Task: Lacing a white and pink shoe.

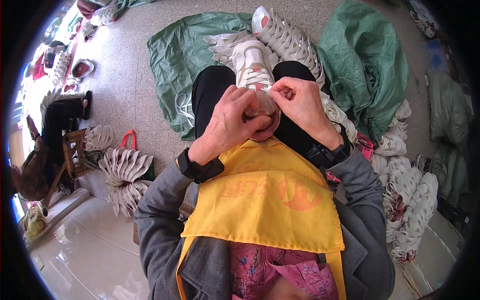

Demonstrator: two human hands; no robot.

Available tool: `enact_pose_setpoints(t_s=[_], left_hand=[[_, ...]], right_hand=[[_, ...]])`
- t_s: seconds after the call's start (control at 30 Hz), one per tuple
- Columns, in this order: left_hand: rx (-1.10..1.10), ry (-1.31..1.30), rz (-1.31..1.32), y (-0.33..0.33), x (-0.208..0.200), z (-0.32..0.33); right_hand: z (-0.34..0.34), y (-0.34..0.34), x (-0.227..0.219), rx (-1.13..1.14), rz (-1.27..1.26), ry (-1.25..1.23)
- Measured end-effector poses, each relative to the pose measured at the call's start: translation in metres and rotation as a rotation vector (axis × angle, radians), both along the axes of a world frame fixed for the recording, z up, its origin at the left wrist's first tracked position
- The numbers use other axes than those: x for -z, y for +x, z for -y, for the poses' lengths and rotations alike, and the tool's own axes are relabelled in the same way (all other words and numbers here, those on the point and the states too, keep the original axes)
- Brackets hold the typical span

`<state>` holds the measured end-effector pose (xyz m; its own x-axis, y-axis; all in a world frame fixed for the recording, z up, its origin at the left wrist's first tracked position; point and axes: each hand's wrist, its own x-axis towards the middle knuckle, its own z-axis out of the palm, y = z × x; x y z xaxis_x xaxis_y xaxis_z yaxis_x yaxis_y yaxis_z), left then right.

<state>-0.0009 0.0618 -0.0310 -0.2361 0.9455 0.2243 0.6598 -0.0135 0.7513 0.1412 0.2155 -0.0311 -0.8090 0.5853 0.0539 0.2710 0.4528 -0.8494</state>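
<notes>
A white and beige sneaker with pink parts rests between my knees, its toe pointing away from me. White laces cross its upper in several rows. At its left side, my left hand is curled around the edge near the opening, with the thumb by the collar. My right hand is closed in a pinch on a white shoelace at the upper right eyelets. Some of the left fingertips are hidden behind the hand. A yellow apron covers my lap below the shoe.
Beyond my knees lies a row of white shoe uppers. Green sacks are on the floor to both sides. Loose white laces lie left of my knee. More uppers are stacked at left and right. Another person sits far left.
</notes>
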Motion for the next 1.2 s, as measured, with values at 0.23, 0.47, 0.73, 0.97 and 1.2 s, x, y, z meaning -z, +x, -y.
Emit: enact_pose_setpoints(t_s=[0.23, 0.47, 0.73, 0.97, 1.2], left_hand=[[-0.019, 0.002, -0.254, 0.017, 0.002, -0.003], [-0.012, -0.055, -0.414, 0.028, -0.002, 0.000], [0.034, -0.053, -0.413, 0.028, 0.000, 0.005], [0.035, -0.050, -0.383, 0.027, -0.002, 0.006], [0.048, -0.026, -0.339, 0.027, -0.002, 0.005]], right_hand=[[0.001, -0.004, 0.002, 0.004, 0.013, 0.165], [-0.006, -0.010, 0.000, -0.047, 0.033, 0.167], [-0.012, -0.011, 0.006, -0.029, 0.058, -0.037], [-0.016, -0.005, 0.017, -0.004, 0.054, -0.642], [-0.012, -0.012, 0.050, -0.007, -0.115, -0.554]])
